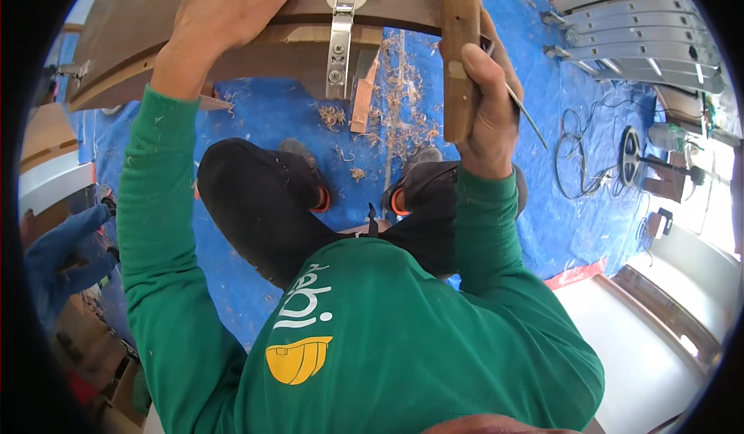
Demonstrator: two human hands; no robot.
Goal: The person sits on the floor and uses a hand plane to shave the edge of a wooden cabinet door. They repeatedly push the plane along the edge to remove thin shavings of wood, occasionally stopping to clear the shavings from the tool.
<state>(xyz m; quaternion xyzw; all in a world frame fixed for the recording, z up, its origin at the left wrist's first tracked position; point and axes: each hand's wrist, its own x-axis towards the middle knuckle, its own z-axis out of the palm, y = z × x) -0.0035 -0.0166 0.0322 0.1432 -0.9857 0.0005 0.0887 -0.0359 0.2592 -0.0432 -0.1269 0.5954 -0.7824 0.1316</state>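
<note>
The person's left grip (pixel 236 8) lies flat over a brown wooden panel (pixel 411 0); the fingertips run past the upper edge of view, so whether it is closed on anything cannot be told. The panel spans the top of the view, with a metal cabinet hinge (pixel 339 43) fixed to it just right of the left grip, its arm reaching over the panel's near edge. The right grip (pixel 494 101) is clamped on a brown wooden bar (pixel 460 77) at the panel's right end, thumb on the near face. A slender metal rod (pixel 527 116) juts out beside the right grip's fingers. Below, curled wood shavings (pixel 403 116) litter a blue tarp (pixel 263 124) around the person's shoes. A folded metal ladder (pixel 635 43) lies to the right, near loose cables (pixel 570 155).
</note>
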